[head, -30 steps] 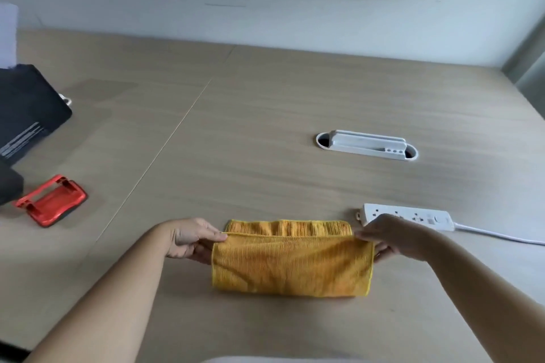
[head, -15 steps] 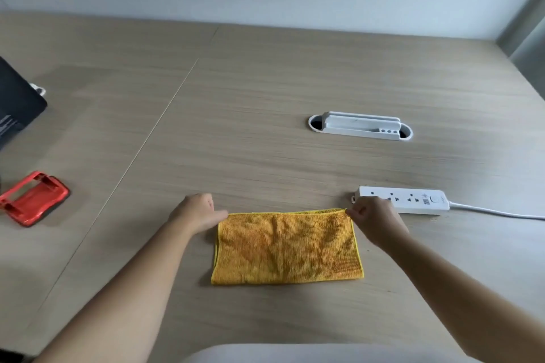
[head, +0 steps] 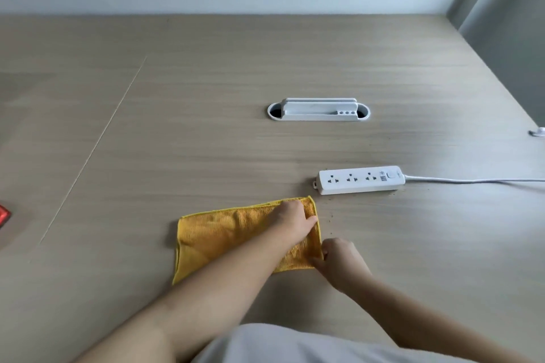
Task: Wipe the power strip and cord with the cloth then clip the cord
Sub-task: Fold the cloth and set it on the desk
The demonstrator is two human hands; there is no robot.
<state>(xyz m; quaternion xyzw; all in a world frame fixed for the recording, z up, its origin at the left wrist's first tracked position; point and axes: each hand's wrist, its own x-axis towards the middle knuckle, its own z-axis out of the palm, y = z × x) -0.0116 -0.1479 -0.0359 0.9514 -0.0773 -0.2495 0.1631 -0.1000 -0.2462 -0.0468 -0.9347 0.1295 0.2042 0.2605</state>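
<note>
A folded yellow cloth (head: 218, 236) lies flat on the wooden table (head: 206, 141). My left hand (head: 293, 218) reaches across it and grips its right edge near the far corner. Lower on that same edge, my right hand (head: 339, 259) pinches the near right corner. The white power strip (head: 359, 180) lies just beyond and to the right of the cloth, untouched. Its white cord (head: 472, 181) runs off to the right edge of the view. A small white clip (head: 538, 132) sits on the table at the far right.
A white cable-port insert (head: 318, 110) is set into the table behind the strip. A red object (head: 3, 215) shows at the left edge. A table seam (head: 97, 144) runs diagonally on the left. Walls close the back and right.
My left hand has crossed from the cloth's left edge to its right edge. My right hand dropped from the far right corner to the near right one. The view shifted right.
</note>
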